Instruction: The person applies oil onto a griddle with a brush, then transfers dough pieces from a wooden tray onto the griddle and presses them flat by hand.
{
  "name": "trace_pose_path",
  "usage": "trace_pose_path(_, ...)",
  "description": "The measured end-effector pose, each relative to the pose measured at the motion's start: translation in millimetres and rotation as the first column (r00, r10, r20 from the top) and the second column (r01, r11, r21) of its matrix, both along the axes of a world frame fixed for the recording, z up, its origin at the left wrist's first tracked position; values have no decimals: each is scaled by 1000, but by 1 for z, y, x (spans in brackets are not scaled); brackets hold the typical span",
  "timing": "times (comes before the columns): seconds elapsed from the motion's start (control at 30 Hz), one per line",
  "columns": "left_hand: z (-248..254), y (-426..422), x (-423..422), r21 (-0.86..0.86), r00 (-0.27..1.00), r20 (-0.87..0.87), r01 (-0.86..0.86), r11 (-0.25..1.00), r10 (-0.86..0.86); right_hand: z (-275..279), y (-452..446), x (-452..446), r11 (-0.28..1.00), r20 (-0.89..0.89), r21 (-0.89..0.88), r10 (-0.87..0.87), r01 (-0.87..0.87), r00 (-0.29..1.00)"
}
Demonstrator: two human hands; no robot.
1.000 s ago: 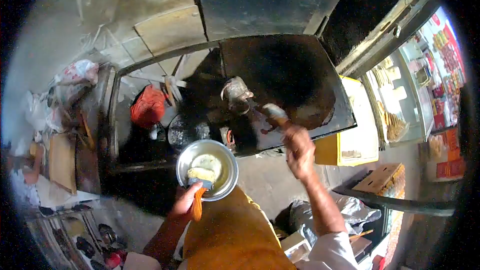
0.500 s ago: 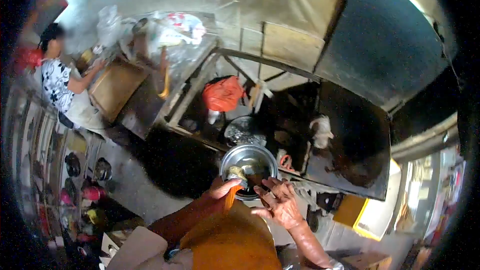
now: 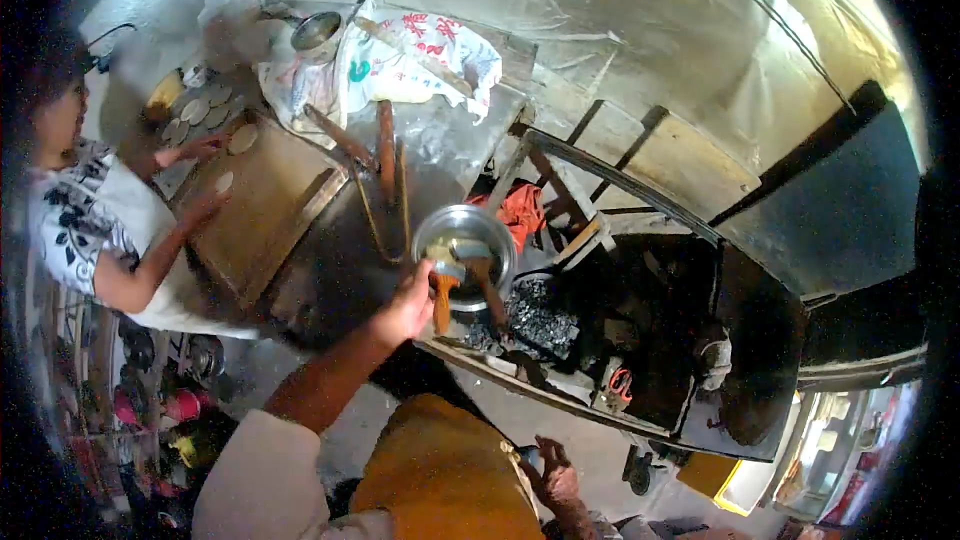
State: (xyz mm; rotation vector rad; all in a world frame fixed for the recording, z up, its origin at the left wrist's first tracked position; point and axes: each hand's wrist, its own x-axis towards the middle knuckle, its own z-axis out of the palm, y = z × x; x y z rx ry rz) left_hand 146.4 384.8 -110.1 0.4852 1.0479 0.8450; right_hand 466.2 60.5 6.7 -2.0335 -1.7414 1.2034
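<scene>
While the left hand (image 3: 408, 310) has the metal bowl (image 3: 463, 214) pinched at its rim, bowl just ahead and right of that grip, the orange handle (image 3: 442, 312) points back bodyward. The right hand (image 3: 555, 477) is farther from the bowl, can't tell if it's holding anything.

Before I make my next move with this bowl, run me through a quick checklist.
1. Left hand gripping the metal bowl: ok.
2. Orange-handled brush in the bowl, handle over the rim: ok.
3. Brown-handled tool leaning in the bowl: ok.
4. Right hand empty: cannot tell.
5. Co-worker's hands clear of the bowl: ok, at the wooden board.
</scene>
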Motion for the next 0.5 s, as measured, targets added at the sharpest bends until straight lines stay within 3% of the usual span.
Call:
trace_pose_path(0.03,9,31,-5,-60,998,-36,-58,997,56,0,0,-13,996,-24,-87,-32,30,999)
trace_pose_path(0.1,50,96,4,-45,981,-72,-186,982,183,-4,-10,-31,994,-22,-65,-85,84,996)
trace_pose_path(0.13,66,122,6,-117,971,-172,-188,975,166,-5,-13,-37,988,-5,-97,-122,121,993)
trace_pose_path(0.2,46,175,-5,-63,980,-97,-182,981,175,-7,-21,-39,978,29,-133,-159,161,987)
trace_pose_path(0.23,2,206,-16,-7,984,-22,-176,984,176,-8,-24,-39,981,49,-125,-145,150,988)
trace_pose_path(0.3,9,247,-14,-49,978,-27,-210,977,209,-3,-23,-40,982,83,-117,-141,150,986)
trace_pose_path(0.43,14,287,-8,71,949,-138,-277,958,284,10,-11,-49,967,111,-114,-215,228,970)
trace_pose_path(0.5,20,277,-16,126,979,-81,-174,977,185,10,-7,-51,966,120,-121,-213,227,970)
